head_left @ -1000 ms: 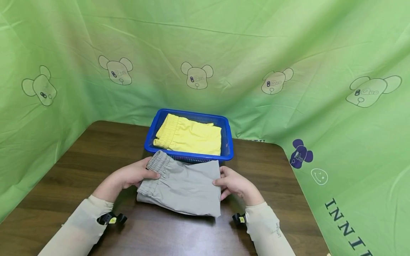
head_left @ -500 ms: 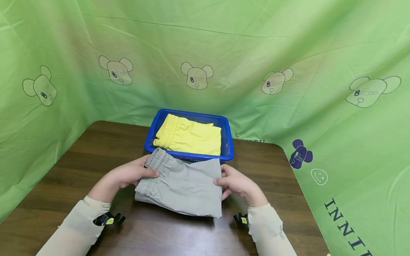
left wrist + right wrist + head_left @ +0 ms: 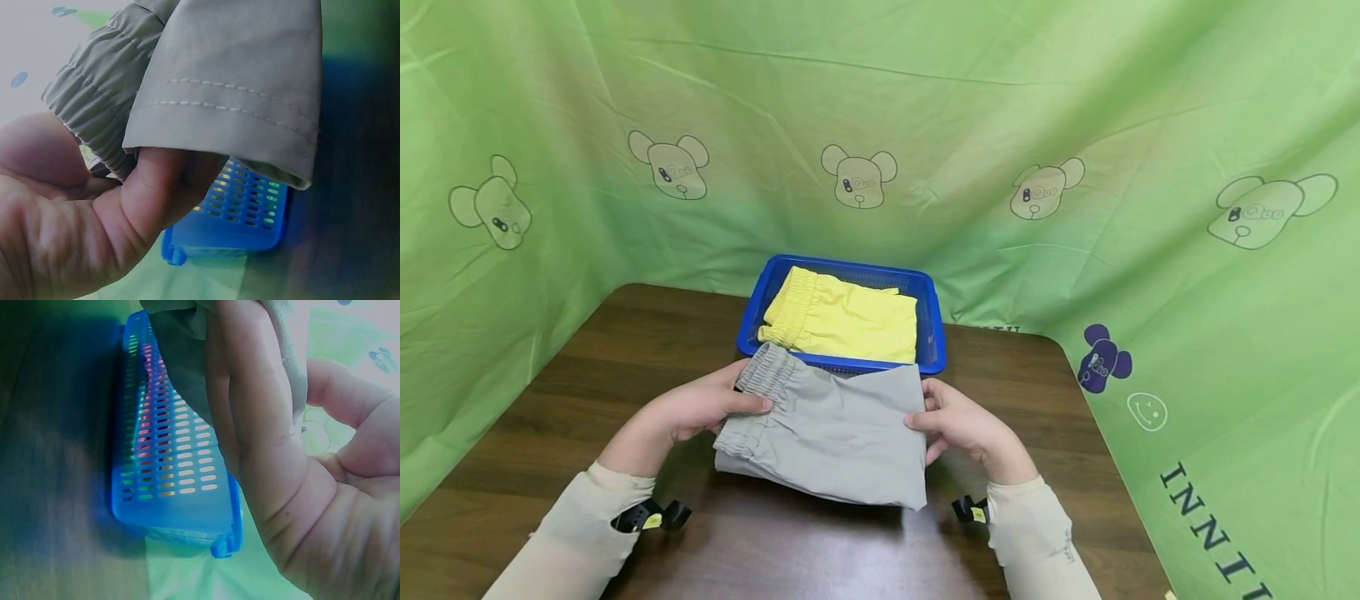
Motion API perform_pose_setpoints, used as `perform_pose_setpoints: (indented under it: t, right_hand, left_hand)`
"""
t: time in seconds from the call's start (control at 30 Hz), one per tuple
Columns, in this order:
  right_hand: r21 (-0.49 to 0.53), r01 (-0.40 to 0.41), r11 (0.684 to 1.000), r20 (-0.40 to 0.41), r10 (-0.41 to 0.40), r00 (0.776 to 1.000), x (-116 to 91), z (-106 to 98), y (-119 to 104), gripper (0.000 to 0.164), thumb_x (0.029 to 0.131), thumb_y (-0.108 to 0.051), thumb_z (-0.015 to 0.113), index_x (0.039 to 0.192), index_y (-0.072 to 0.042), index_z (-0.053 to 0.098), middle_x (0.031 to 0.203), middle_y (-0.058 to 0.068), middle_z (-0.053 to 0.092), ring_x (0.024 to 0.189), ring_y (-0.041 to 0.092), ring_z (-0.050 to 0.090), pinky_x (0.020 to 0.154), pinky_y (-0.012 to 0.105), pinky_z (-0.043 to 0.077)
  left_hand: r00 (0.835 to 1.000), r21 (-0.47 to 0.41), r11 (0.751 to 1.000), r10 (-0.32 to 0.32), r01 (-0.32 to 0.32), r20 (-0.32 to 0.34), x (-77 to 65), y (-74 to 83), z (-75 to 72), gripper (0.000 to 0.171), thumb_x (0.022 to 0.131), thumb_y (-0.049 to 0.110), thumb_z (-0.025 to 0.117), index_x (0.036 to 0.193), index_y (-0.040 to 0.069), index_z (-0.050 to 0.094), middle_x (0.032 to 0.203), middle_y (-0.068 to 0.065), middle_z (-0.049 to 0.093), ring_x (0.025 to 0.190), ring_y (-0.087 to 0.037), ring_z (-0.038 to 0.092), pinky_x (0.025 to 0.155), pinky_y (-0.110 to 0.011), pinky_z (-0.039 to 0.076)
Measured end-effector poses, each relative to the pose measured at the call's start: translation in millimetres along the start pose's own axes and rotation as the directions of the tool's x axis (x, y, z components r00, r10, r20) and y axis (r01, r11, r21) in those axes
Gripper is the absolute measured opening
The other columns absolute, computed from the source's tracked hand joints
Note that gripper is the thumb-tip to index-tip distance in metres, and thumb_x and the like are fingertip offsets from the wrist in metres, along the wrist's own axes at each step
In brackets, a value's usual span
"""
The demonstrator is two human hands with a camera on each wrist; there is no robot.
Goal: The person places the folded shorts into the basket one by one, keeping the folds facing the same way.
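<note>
A folded grey pair of elastic-waist shorts is held up off the table between both hands. My left hand pinches the gathered waistband end, thumb on top and fingers underneath. At the opposite edge my right hand grips the fold, its thumb on the upper face and its fingers beneath. The left wrist view shows a stitched hem hanging over the left fingers. Just beyond the shorts stands a blue plastic basket, its near rim partly covered by them. Folded yellow shorts lie inside it.
The brown wooden table carries the basket near its back edge. A green printed curtain hangs behind and along both sides. In the right wrist view the basket's slotted side shows below the cloth.
Both hands have carried the grey shorts slightly forward, toward the basket. The hands have drawn a little farther apart, and the cloth now overlaps the near rim.
</note>
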State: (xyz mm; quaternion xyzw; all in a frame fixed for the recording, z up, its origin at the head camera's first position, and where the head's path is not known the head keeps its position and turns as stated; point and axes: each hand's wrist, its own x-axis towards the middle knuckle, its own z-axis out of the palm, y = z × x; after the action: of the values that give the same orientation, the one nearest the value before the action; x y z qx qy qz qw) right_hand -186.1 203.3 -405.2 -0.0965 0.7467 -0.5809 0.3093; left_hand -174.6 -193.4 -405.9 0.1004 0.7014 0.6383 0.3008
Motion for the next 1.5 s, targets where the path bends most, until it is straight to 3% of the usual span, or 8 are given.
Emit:
perform_pose_setpoints:
  t: [1.07,1.5]
  right_hand:
    - [0.026,0.111,0.993,-0.008,-0.111,0.994,-18.4,-6.0,-14.8,0.050,0.098,-0.006,0.064,0.136,0.006,0.033,0.105,0.013,0.071,0.077,0.026,0.073,0.059,0.047,0.061]
    - [0.096,0.133,0.986,-0.023,-0.131,0.991,-18.5,-2.5,-23.5,0.049,0.099,-0.006,0.062,0.136,0.005,0.032,0.104,0.010,0.071,0.076,0.024,0.073,0.059,0.044,0.061]
  left_hand:
    - [0.999,-0.041,0.998,0.048,-0.048,-0.002,-10.9,12.0,0.5,0.078,0.101,0.018,0.065,0.159,0.010,0.012,0.126,-0.016,0.064,0.099,-0.034,0.074,0.080,-0.055,0.060]
    - [0.999,-0.019,0.998,0.052,-0.052,-0.007,-15.9,28.6,-2.9,0.074,0.102,0.017,0.064,0.157,0.010,0.015,0.123,-0.016,0.066,0.097,-0.035,0.074,0.079,-0.055,0.060]
